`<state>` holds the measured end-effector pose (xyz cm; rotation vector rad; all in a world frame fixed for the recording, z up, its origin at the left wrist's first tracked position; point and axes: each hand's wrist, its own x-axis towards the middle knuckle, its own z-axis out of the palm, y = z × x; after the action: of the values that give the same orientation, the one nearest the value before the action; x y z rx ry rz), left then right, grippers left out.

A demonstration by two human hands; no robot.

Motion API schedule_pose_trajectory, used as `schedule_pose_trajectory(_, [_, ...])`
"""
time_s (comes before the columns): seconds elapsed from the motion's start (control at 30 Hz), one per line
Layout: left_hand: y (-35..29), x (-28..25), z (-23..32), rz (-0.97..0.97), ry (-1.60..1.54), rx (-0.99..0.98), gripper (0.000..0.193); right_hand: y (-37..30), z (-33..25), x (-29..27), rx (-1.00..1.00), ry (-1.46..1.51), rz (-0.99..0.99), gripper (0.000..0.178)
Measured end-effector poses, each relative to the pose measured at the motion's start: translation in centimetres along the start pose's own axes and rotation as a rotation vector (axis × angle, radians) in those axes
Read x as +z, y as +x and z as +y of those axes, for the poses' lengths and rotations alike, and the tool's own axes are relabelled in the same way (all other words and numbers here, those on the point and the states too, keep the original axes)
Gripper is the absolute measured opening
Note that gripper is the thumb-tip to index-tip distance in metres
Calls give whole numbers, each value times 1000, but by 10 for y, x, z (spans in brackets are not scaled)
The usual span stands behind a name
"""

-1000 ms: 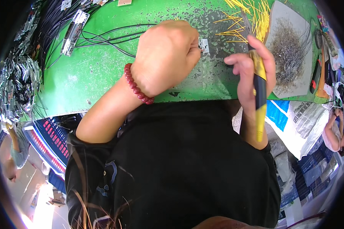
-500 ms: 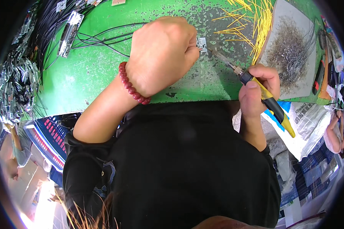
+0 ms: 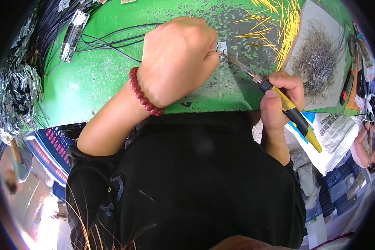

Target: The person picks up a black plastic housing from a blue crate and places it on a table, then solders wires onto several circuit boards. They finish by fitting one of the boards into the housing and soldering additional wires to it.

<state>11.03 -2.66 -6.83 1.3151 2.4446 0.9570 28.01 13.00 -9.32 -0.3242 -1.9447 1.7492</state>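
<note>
Gripping the soldering iron [image 3: 296, 118] pen-style, likely for control, the right hand [image 3: 274, 111] aims at the small plate [image 3: 222, 46] beyond the bench's [image 3: 91, 93] near edge; the left hand's [image 3: 177, 62] fingertips hide, can't tell their hold!

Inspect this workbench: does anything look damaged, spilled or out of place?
The green tabletop looks damaged: its surface is worn to grey patches near the soldering iron. Dark residue litters the grey board; beside it, yellow wires splay untidily.
</note>
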Motion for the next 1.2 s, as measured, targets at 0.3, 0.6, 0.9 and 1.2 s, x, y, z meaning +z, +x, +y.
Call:
schedule_pose_trajectory(0.3, [0,-1,3,0,9,-14,10,-2,4,-1,-73,30,104,27])
schedule_pose_trajectory(0.6, [-2,0,-3,-12,-17,68,10,0,4,2,-78,50,122,24])
schedule_pose_trajectory(0.9, [-5,-2,-4,-9,-64,102,9,1,5,1,-82,62,102,26])
schedule_pose_trajectory(1.2, [8,-7,-2,-122,62,33,13,2,4,1,-33,46,94,26])
